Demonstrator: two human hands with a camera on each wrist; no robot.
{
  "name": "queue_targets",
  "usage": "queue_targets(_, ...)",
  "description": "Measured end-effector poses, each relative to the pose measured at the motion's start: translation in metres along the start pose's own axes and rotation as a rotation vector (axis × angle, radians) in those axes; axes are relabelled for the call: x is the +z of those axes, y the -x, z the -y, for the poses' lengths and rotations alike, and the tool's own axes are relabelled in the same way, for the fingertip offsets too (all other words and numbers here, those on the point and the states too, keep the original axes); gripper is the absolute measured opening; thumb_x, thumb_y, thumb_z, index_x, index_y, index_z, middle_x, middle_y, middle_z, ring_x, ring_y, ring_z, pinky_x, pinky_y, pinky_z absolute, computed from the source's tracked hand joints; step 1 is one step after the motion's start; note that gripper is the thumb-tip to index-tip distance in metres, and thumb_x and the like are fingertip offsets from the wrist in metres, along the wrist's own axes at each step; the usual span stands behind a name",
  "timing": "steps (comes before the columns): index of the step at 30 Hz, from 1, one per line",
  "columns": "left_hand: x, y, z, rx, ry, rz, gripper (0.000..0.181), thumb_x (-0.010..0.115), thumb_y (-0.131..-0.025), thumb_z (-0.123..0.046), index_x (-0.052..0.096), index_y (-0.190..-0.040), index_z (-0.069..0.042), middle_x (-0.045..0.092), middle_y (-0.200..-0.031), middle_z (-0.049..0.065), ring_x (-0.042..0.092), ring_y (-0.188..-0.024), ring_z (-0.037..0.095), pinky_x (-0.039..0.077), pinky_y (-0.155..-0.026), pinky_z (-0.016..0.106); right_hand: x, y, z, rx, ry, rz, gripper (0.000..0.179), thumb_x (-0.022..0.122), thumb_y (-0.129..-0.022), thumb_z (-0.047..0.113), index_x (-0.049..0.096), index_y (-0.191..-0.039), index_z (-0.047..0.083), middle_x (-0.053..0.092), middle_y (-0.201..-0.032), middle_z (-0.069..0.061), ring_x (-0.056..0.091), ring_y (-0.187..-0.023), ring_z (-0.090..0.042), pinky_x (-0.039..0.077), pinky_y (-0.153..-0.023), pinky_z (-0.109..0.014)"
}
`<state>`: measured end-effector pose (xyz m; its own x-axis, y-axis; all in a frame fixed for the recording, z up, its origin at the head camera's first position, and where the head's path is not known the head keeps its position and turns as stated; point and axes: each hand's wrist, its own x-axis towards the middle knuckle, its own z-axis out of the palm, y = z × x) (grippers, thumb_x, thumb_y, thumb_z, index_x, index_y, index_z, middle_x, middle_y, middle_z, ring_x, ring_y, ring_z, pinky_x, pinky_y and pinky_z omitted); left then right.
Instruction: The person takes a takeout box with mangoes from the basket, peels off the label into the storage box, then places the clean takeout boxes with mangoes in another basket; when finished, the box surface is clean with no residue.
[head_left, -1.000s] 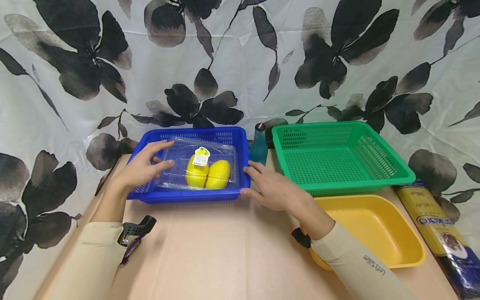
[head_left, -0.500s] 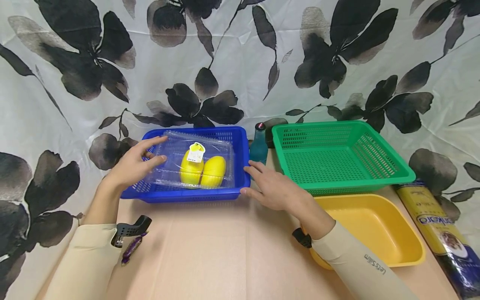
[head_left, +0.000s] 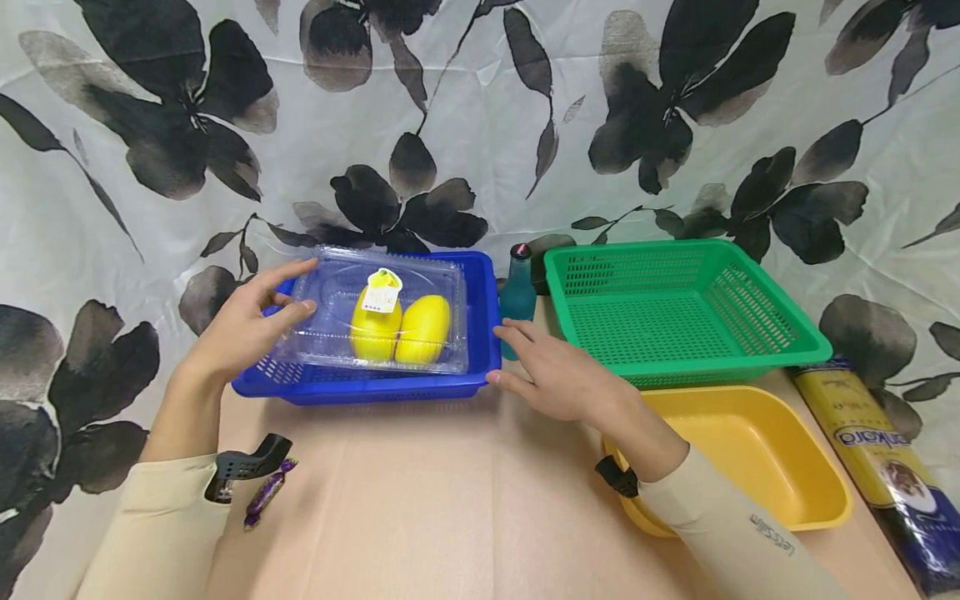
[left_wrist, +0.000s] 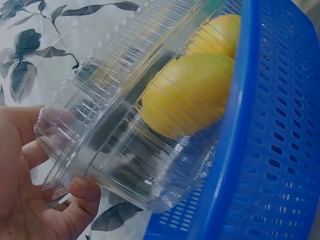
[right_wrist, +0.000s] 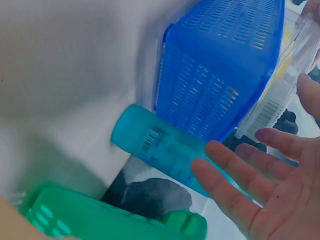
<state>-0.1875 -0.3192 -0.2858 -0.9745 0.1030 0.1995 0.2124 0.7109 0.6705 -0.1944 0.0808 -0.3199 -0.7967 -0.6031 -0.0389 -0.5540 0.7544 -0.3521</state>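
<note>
My left hand [head_left: 236, 325] pinches the left edge of a clear plastic clamshell box [head_left: 322, 346] between thumb and fingers. Inside lie two yellow mangoes [head_left: 423, 329], under a white label [head_left: 382, 292] on the lid. In the left wrist view the left end of the box [left_wrist: 115, 155] sticks up past the rim of the blue basket [left_wrist: 235, 150]. The box overlaps the basket's back rim in the head view. My right hand [head_left: 558, 371], fingers extended and holding nothing, is at the right end of the blue basket [head_left: 375, 390]; its palm shows in the right wrist view.
A teal bottle [head_left: 517, 292] stands between the blue basket and a green basket [head_left: 682, 367]. In front of the green one is a yellow tub [head_left: 742, 450], with a pasta packet [head_left: 873, 467] at far right. A purple-wrapped candy [head_left: 266, 496] lies near my left wrist.
My left hand has moved left and up, bringing the clamshell box with it, so the box sits higher against the blue basket. My right hand has barely shifted.
</note>
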Motion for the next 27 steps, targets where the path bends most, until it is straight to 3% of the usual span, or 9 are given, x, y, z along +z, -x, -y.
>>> queue_targets(4,-0.002,0.003,-0.005,-0.008,0.015,-0.017,0.057,0.063,-0.103,-0.025,0.045,-0.156,-0.028,0.051,-0.098,0.010,0.052,-0.080,0.019,0.046,-0.064,0.025,-0.007,0.008,-0.001,-0.012,-0.040,-0.021,0.079,0.051,-0.103,0.058,0.028,-0.163,0.012,0.030,-0.167,-0.011,0.038,-0.150,-0.033,0.038,-0.118,-0.053)
queue_targets(8,0.000,0.006,-0.008,0.027,0.056,-0.008,0.056,0.063,-0.103,-0.021,0.046,-0.156,-0.026,0.049,-0.105,0.007,0.049,-0.080,0.019,0.046,-0.064,0.024,-0.013,0.016,-0.003,-0.028,-0.078,-0.046,0.083,0.054,-0.102,0.058,0.020,-0.165,0.016,0.031,-0.165,-0.011,0.039,-0.149,-0.031,0.039,-0.118,-0.052)
queue_targets(13,0.001,0.012,-0.014,0.067,0.087,-0.020,0.057,0.062,-0.103,-0.017,0.045,-0.156,-0.023,0.047,-0.111,0.006,0.047,-0.083,0.017,0.043,-0.062,0.025,-0.019,0.025,-0.001,-0.037,-0.119,-0.058,0.092,0.052,-0.098,0.066,0.006,-0.166,0.025,0.025,-0.168,-0.010,0.051,-0.138,-0.027,0.045,-0.113,-0.053)
queue_targets(19,0.000,0.017,-0.026,0.067,0.119,-0.012,0.056,0.061,-0.104,-0.018,0.044,-0.157,-0.026,0.053,-0.133,0.003,0.057,-0.094,0.015,0.048,-0.074,0.019,-0.027,0.036,0.004,-0.067,-0.136,-0.105,0.099,0.055,-0.096,0.068,-0.001,-0.166,0.027,0.014,-0.172,-0.004,0.055,-0.131,-0.021,0.053,-0.104,-0.048)
queue_targets(21,0.000,0.020,-0.030,0.070,0.127,-0.003,0.056,0.060,-0.104,-0.019,0.044,-0.157,-0.026,0.051,-0.142,0.002,0.060,-0.097,0.014,0.050,-0.078,0.018,-0.029,0.039,0.005,-0.084,-0.141,-0.121,0.100,0.056,-0.095,0.068,-0.002,-0.166,0.027,0.007,-0.173,-0.003,0.054,-0.134,-0.022,0.052,-0.107,-0.048)
queue_targets(27,0.004,0.030,-0.047,0.113,0.125,0.003,0.054,0.059,-0.104,-0.016,0.046,-0.155,-0.029,0.055,-0.137,-0.001,0.064,-0.094,0.014,0.051,-0.076,0.021,-0.034,0.049,0.005,-0.128,-0.186,-0.132,0.108,0.063,-0.091,0.068,-0.007,-0.165,0.031,-0.006,-0.173,-0.002,0.052,-0.140,-0.024,0.044,-0.114,-0.053)
